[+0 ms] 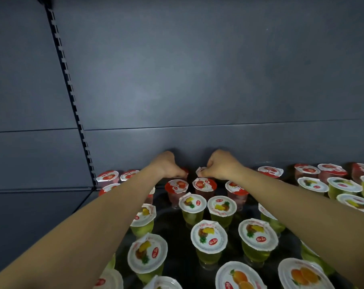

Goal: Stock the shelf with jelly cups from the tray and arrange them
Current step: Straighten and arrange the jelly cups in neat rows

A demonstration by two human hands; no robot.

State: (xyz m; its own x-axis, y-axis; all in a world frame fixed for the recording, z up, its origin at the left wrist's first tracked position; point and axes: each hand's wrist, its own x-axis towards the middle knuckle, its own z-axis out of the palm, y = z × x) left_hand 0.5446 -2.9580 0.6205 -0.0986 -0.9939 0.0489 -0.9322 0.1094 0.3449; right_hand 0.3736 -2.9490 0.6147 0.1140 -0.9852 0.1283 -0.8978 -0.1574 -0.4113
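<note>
Both my arms reach to the back of the dark shelf (172, 226). My left hand (166, 165) has its fingers curled down onto a red strawberry jelly cup (183, 171) at the back wall; most of that cup is hidden. My right hand (220, 166) pinches the white lid edge of another red cup (200, 171) beside it. In front of the hands stand rows of cups: red strawberry ones (204, 185), then yellow-green pineapple ones (192, 207), and orange ones (238, 277) nearest me.
A grey back panel (197, 80) rises behind the cups. A slotted upright (72, 101) runs down at the left. More red and yellow-green cups (343, 186) fill the shelf to the right. No tray shows in view.
</note>
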